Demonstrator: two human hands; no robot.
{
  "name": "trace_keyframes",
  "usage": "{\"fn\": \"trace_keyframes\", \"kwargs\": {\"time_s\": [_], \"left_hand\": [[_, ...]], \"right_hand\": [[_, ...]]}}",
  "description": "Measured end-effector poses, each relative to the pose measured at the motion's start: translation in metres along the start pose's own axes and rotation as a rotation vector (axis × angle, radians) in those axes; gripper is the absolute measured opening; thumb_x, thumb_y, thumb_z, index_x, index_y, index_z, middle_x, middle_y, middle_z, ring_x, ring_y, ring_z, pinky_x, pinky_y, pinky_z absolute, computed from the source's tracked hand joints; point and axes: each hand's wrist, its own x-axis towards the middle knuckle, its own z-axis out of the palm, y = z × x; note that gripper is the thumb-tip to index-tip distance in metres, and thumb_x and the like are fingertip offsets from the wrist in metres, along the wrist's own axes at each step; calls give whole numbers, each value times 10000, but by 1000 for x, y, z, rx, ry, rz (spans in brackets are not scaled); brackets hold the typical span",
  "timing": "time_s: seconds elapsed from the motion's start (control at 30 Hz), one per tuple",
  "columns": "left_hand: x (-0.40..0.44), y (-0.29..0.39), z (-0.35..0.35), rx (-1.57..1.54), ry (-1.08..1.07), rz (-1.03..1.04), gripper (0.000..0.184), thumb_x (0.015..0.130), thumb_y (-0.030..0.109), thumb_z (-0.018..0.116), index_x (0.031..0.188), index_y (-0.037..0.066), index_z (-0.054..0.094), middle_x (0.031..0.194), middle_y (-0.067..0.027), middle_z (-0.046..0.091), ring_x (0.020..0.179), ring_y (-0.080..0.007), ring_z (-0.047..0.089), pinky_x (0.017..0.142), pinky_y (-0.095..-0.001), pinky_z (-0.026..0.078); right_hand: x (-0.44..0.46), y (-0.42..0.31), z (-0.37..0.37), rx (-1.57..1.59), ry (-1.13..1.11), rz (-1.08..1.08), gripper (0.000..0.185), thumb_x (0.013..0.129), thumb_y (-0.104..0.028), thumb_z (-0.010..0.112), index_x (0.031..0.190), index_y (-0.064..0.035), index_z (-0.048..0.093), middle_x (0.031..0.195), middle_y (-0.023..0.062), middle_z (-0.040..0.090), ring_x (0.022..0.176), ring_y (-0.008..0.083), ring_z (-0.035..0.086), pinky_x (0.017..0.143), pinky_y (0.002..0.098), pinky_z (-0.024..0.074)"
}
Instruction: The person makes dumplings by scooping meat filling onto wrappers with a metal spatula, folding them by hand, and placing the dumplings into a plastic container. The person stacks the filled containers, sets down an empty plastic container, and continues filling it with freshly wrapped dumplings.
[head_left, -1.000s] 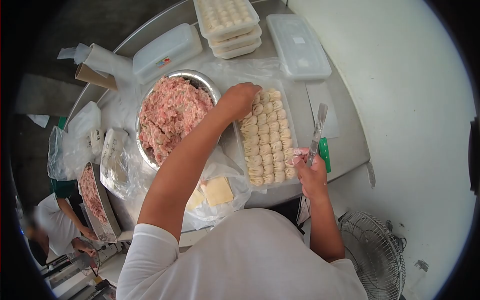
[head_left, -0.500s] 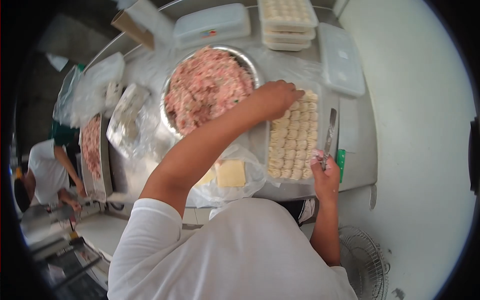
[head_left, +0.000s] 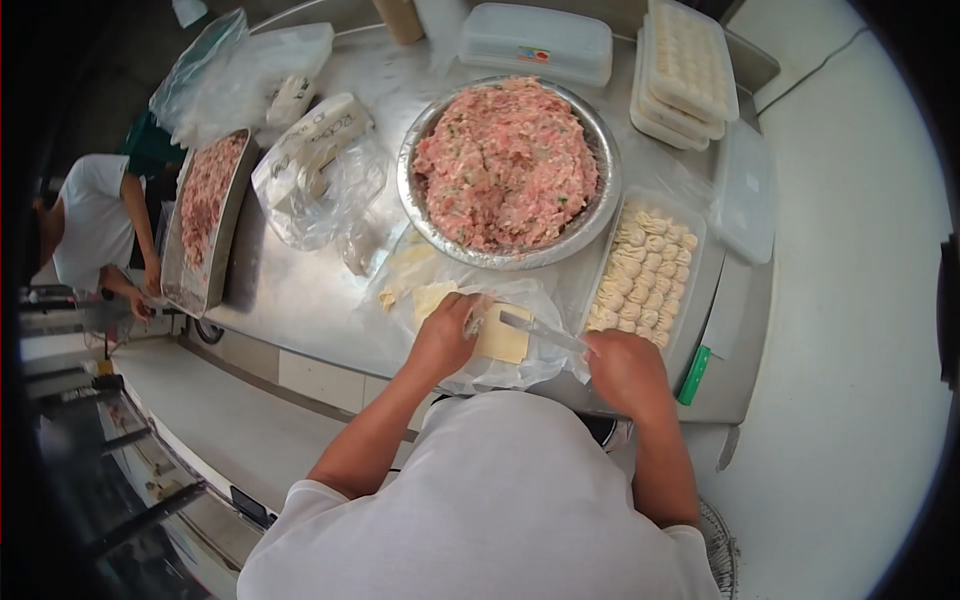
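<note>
My right hand (head_left: 628,372) is closed around a flat metal spreading blade (head_left: 545,332), whose tip points left over the dough wrappers (head_left: 503,335). At the left edge of that square, pale yellow stack is my left hand (head_left: 447,335), its fingers curled together; whatever they pinch is hidden. The wrappers lie on thin plastic sheeting (head_left: 510,376). Just beyond them, a large metal bowl (head_left: 590,245) is heaped with pink minced filling (head_left: 510,165) flecked with green. To the right, a clear plastic tray (head_left: 690,222) carries rows of folded dumplings (head_left: 645,275).
Stacked dumpling trays (head_left: 685,75), a lidded plastic box (head_left: 535,45) and a lid (head_left: 745,195) line the back. A green-handled tool (head_left: 693,375) lies near the right edge. Bagged packages (head_left: 310,165) and a meat pan (head_left: 230,230) are left, beside another person (head_left: 95,225).
My left hand has come back from the far end of the dumpling tray to the wrappers. My right hand has swung left with the blade, and the view has shifted left.
</note>
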Motion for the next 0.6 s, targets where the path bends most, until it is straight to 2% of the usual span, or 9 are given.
{"fn": "trace_keyframes", "kwargs": {"time_s": [0.07,0.17,0.37,0.43,0.57,0.6], "left_hand": [[-4,1,6,-51,75,1,460,762,-23,668,1216,23,608,1113,-201,617,1022,-399,621,865,-435,517],[-2,-1,7,-42,53,-77,482,750,-35,665,1225,5,587,1151,-196,600,1047,-400,609,888,-434,514],[-5,0,-8,-67,49,110,484,737,-43,684,1208,5,583,1132,-183,606,1033,-379,621,861,-419,530],[-8,5,-12,-327,202,-21,404,740,-37,702,1128,14,605,1114,-176,603,998,-374,623,838,-409,535],[-12,-4,-8,-285,177,3,363,748,-26,716,1092,-1,600,1110,-184,608,1007,-379,619,853,-411,529],[-13,-1,-3,-169,131,82,333,752,-30,719,1062,4,599,1115,-179,613,1016,-374,624,858,-414,531]], "right_hand": [[16,-6,12,-74,-39,20,166,858,-114,611,971,-34,702,842,157,658,814,364,664,727,462,524],[31,-10,22,-135,-55,22,202,855,-128,625,1020,-58,718,873,161,674,826,366,664,738,458,527],[30,-10,19,-26,34,-34,193,855,-116,630,1017,-54,715,869,152,669,813,357,660,732,453,527],[25,-7,11,21,69,-38,188,855,-113,632,1014,-52,714,867,150,667,811,356,658,730,451,526],[26,-2,7,-21,149,-23,172,864,-121,622,1000,-60,709,852,137,659,786,345,662,706,446,533],[29,-1,7,-82,147,-27,167,872,-132,606,990,-67,705,844,127,655,763,340,667,688,447,541]]}}
